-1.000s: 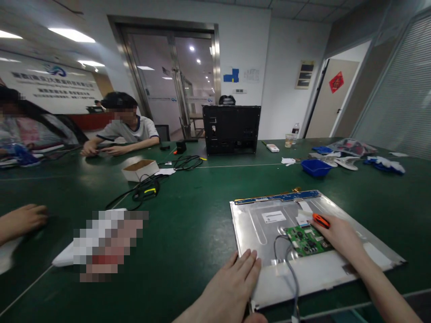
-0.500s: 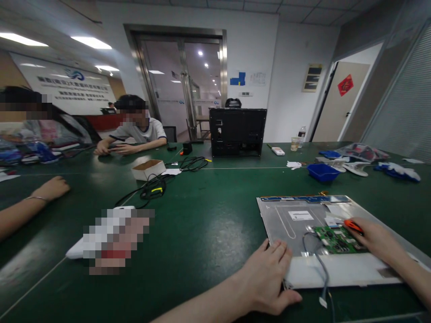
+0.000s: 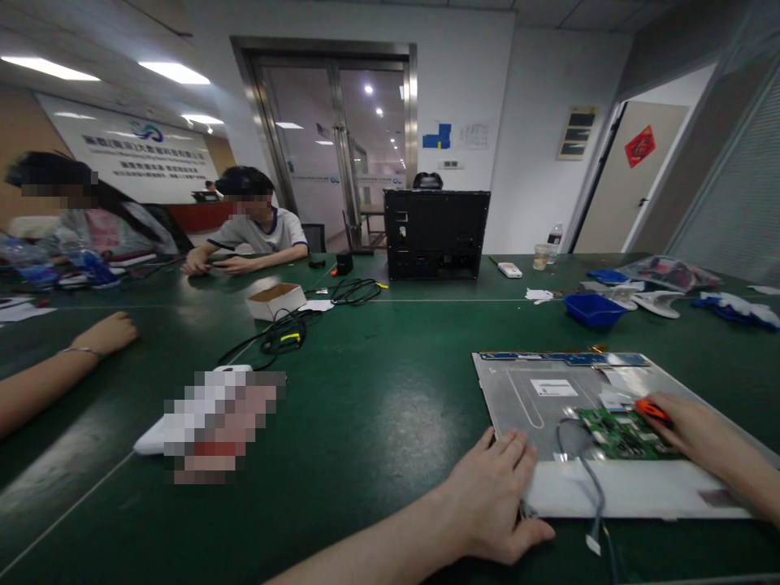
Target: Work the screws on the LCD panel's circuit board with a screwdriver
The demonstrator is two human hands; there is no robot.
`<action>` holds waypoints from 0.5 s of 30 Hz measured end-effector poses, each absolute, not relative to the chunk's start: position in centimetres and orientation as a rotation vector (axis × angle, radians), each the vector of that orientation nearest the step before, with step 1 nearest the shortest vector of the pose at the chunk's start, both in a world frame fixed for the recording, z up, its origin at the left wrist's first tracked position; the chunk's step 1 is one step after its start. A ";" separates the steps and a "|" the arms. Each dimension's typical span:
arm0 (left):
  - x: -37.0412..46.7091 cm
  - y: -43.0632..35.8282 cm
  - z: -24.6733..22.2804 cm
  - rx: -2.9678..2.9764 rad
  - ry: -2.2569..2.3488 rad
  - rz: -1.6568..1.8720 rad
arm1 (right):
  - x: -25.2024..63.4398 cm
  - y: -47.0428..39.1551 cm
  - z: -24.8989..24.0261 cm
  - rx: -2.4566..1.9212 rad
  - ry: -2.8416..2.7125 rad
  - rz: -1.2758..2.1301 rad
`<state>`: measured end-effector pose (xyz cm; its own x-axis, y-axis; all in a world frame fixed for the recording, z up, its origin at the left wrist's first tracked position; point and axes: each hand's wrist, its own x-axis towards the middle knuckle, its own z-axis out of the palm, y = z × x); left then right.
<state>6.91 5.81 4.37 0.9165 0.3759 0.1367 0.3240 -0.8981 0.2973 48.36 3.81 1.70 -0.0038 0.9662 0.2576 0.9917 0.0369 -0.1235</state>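
An LCD panel, its metal back facing up, lies on the table at the right. My left hand rests at its near left corner, fingers laid along the edge and thumb spread apart. Wired to the panel is a green circuit board, with a grey cable running off the near edge. My right hand is closed around an orange-and-black tool handle at the board's far right corner. The tool's tip is hidden, so its exact kind does not show.
Beyond the panel are a blue tray and gloves. A black monitor housing stands at the back. Black cables and a small box lie left of centre. Another person's forearm reaches in from the left; two people sit beyond.
The whole view has shifted slightly, so everything appears a little farther right. Both my hands keep their places on the panel and at the board, the right still gripping the tool handle.
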 end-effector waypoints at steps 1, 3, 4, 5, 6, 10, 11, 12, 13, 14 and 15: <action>6.9 5.8 4.4 2.806 0.518 0.271 | 48.1 3.7 1.9 -2.013 -2.045 -0.140; 6.9 5.8 4.5 2.800 0.511 0.265 | 47.7 3.6 2.1 -2.035 -2.049 -0.139; 6.9 5.8 4.5 2.797 0.510 0.264 | 47.6 3.6 2.2 -2.037 -2.052 -0.137; 6.9 5.8 4.5 2.793 0.511 0.266 | 47.5 3.5 2.3 -2.029 -2.056 -0.137; 6.9 5.8 4.5 2.789 0.514 0.269 | 47.4 3.4 2.3 -2.009 -2.059 -0.143; 6.9 5.8 4.4 2.774 0.514 0.263 | 47.0 2.9 2.4 -1.909 -2.070 -0.183; 6.9 5.8 4.5 2.773 0.514 0.259 | 46.9 2.8 2.5 -1.902 -2.070 -0.182; 6.9 5.8 4.5 2.774 0.514 0.258 | 46.8 2.7 2.6 -1.901 -2.068 -0.181; 6.9 5.8 4.5 2.775 0.516 0.259 | 46.7 2.7 2.6 -1.906 -2.064 -0.180; 6.9 5.8 4.5 2.777 0.519 0.261 | 46.6 2.8 2.7 -1.914 -2.062 -0.179; 7.0 5.8 4.5 2.781 0.522 0.263 | 46.4 2.9 2.8 -1.920 -2.061 -0.180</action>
<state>6.95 5.78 4.49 0.9172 0.3790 0.1227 0.3243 -0.8892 0.3226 46.43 2.87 2.78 -0.0472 0.9484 0.3134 0.9884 0.0897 -0.1228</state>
